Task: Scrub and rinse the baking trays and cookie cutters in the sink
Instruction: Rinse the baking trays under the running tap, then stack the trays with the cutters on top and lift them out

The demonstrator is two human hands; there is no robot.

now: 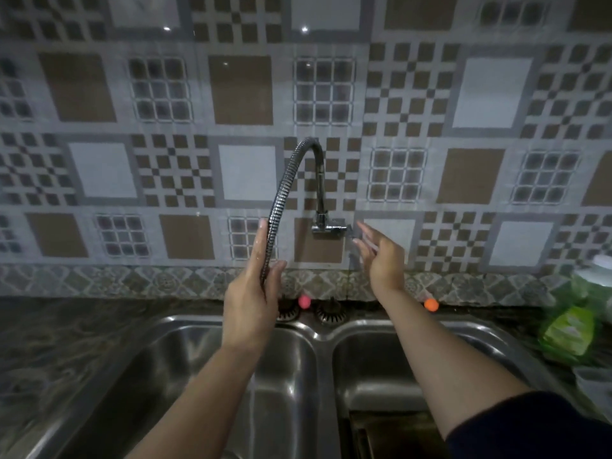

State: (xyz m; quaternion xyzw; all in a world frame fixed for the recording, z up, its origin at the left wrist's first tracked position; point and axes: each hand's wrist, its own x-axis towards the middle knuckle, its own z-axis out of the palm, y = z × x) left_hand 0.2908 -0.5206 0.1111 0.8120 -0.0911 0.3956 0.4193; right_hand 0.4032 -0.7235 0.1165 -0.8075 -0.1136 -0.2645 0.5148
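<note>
A flexible metal tap hose (281,193) arcs down from the wall-mounted tap body (328,226). My left hand (253,299) is wrapped around the hose's lower end above the left basin (185,366) of a steel double sink. My right hand (381,253) is open, fingers spread, right beside the tap's handle at the tap body's right side. In the right basin (374,376) a dark baking tray (394,435) shows at the bottom edge, partly hidden by my right arm. No cookie cutters are visible.
A green dish-soap bottle (569,329) and a clear container (596,382) stand on the counter at right. Two drain strainers (328,311), a pink ball (304,302) and an orange ball (431,304) sit behind the sink. Patterned tiles cover the wall.
</note>
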